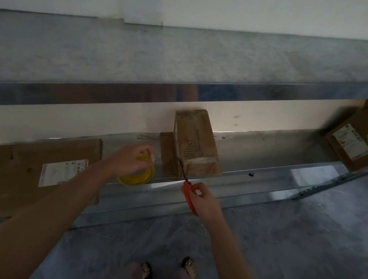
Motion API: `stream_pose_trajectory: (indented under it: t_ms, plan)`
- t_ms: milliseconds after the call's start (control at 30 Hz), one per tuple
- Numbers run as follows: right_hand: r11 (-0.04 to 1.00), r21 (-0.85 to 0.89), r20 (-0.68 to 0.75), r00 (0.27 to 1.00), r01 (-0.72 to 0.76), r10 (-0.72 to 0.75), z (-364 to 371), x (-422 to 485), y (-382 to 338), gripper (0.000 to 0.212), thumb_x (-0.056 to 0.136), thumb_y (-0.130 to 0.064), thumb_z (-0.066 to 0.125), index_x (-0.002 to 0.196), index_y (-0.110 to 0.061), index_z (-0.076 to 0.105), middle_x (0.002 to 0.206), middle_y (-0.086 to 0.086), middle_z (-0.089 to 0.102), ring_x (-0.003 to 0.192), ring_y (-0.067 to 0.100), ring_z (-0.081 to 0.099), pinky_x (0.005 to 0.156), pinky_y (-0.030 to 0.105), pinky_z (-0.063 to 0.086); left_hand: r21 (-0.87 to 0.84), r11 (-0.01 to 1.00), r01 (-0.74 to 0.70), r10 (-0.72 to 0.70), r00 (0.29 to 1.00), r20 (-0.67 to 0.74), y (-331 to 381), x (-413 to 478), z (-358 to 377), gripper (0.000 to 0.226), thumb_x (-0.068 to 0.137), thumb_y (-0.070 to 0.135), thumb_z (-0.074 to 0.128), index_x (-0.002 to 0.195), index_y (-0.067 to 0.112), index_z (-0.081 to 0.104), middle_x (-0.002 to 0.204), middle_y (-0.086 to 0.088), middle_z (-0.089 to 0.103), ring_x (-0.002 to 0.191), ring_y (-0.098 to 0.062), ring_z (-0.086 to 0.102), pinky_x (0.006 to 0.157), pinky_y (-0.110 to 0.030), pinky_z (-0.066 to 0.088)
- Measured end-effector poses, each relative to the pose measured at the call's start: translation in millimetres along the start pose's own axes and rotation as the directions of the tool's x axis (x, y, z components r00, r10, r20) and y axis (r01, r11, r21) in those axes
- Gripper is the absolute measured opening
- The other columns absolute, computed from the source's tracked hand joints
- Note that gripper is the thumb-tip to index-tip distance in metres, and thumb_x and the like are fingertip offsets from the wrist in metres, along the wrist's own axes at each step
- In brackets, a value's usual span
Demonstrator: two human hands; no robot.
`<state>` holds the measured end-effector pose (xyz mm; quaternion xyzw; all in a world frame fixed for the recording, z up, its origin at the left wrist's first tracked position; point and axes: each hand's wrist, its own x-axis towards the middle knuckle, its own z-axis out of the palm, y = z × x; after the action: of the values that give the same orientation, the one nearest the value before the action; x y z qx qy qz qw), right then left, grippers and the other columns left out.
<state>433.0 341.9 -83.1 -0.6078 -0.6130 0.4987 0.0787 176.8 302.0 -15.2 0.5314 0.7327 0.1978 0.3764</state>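
The left hand [127, 160] is curled around the top of a yellow cable [137, 177] wound into a loose coil. It holds the coil just above the front of the lower shelf [253, 189], and the loops hang down below the fingers. Something pale and clear shows at the fingertips, perhaps a plug or a scrap of wrapping; it is too blurred to tell which.

The right hand [203, 202] grips the orange handles of a pair of scissors [186, 190], with the blades pointing up and away. The blades look closed, or nearly so. Their tips lie over the lower left corner of the upright box [197, 143], which stands on the shelf just right of the coil. Whether the blades touch the cardboard cannot be made out.

The work looks like unpacking, and about midway. The cable is already out and in hand, bundled rather than unrolled. The upright box seems closed along its near end, so opening it with the scissors is probably the step in hand or the next one. The cable also has to be put down somewhere or uncoiled.

A flat box [36, 167] with a white label lies on the shelf to the left, partly under the left forearm. Another labelled box [359, 140] leans at the far right end. The upper shelf [187, 70] runs across above them, and the grey floor [280, 255] lies below.
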Motion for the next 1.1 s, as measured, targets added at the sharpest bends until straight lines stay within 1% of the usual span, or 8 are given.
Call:
stream_pose_trajectory:
  t_ms: [133,267,467,667,800,900,1000,1100]
  plan:
    - [0.970,-0.236,-0.010,0.998,0.053,-0.057,3.8,3.2,0.2,0.050,0.081,-0.076,0.048,0.110,-0.035,0.048,0.109,0.002,0.070,0.107,0.029,0.063,0.091,0.037,0.047,0.026,0.999,-0.035,0.035,0.999,0.021,4.6,0.8,8.3,0.014,0.087,0.021,0.063,0.097,0.031,0.059,0.094,0.010,0.059,0.080,-0.010,0.055,0.071,-0.028,0.045]
    - [0.944,-0.318,-0.018,0.995,0.084,-0.094,8.0,5.9,-5.4,0.053,0.080,-0.075,0.044,0.119,-0.039,0.039,0.114,0.006,0.067,0.110,0.032,0.062,0.090,0.039,0.045,0.024,0.998,-0.065,0.065,0.998,0.006,9.0,1.2,12.9,0.014,0.088,0.023,0.064,0.098,0.031,0.059,0.094,0.015,0.056,0.080,0.000,0.051,0.064,-0.021,0.040]
    - [0.887,-0.449,-0.022,0.991,0.106,-0.130,1.0,6.4,-12.9,0.059,0.082,-0.078,0.041,0.129,-0.043,0.037,0.133,-0.004,0.056,0.120,0.028,0.055,0.099,0.048,0.042,-0.001,1.000,-0.027,0.027,1.000,-0.015,6.2,-0.8,11.5,0.012,0.088,0.025,0.064,0.098,0.030,0.060,0.098,0.007,0.059,0.081,-0.006,0.053,0.065,-0.023,0.042]
    - [0.835,-0.547,-0.016,0.997,0.053,-0.074,-6.1,3.8,-2.5,0.053,0.086,-0.072,0.041,0.127,-0.039,0.044,0.130,-0.002,0.057,0.118,0.026,0.056,0.099,0.046,0.043,-0.011,1.000,-0.003,0.003,1.000,0.007,6.3,-5.9,10.5,0.013,0.088,0.022,0.063,0.099,0.028,0.059,0.099,0.002,0.060,0.086,-0.020,0.057,0.075,-0.032,0.048]
    - [0.851,-0.510,-0.048,0.984,0.126,-0.174,-10.0,-0.4,1.0,0.048,0.086,-0.071,0.042,0.125,-0.042,0.047,0.130,-0.012,0.057,0.117,0.019,0.056,0.099,0.044,0.042,-0.004,1.000,0.003,-0.003,1.000,-0.003,8.7,-7.0,8.7,0.015,0.088,0.020,0.063,0.100,0.029,0.059,0.101,0.001,0.060,0.088,-0.020,0.057,0.075,-0.032,0.046]
    - [0.791,-0.572,-0.098,0.940,0.216,-0.327,-14.4,-14.9,0.1,0.047,0.084,-0.069,0.044,0.123,-0.043,0.048,0.128,-0.015,0.055,0.118,0.015,0.053,0.095,0.041,0.042,0.010,1.000,0.002,-0.001,1.000,-0.015,10.8,-9.3,10.0,0.019,0.087,0.017,0.063,0.102,0.027,0.060,0.103,-0.002,0.059,0.090,-0.021,0.056,0.073,-0.029,0.043]
    - [0.699,-0.642,-0.182,0.823,0.315,-0.538,-23.2,-34.3,1.7,0.045,0.081,-0.067,0.046,0.117,-0.041,0.053,0.113,-0.014,0.061,0.109,0.014,0.058,0.083,0.039,0.045,-0.018,1.000,-0.014,0.013,0.998,-0.062,14.1,-13.2,9.1,0.017,0.087,0.020,0.065,0.101,0.028,0.060,0.101,0.000,0.059,0.090,-0.019,0.055,0.068,-0.026,0.042]
    - [0.690,-0.622,-0.282,0.716,0.371,-0.639,-48.6,-39.0,1.1,0.041,0.081,-0.064,0.053,0.115,-0.041,0.053,0.107,-0.015,0.062,0.098,0.012,0.061,0.076,0.037,0.045,-0.011,0.999,-0.036,0.035,0.993,-0.109,19.7,-15.4,7.8,0.014,0.088,0.028,0.066,0.101,0.030,0.060,0.099,0.003,0.060,0.085,-0.011,0.054,0.065,-0.023,0.041]
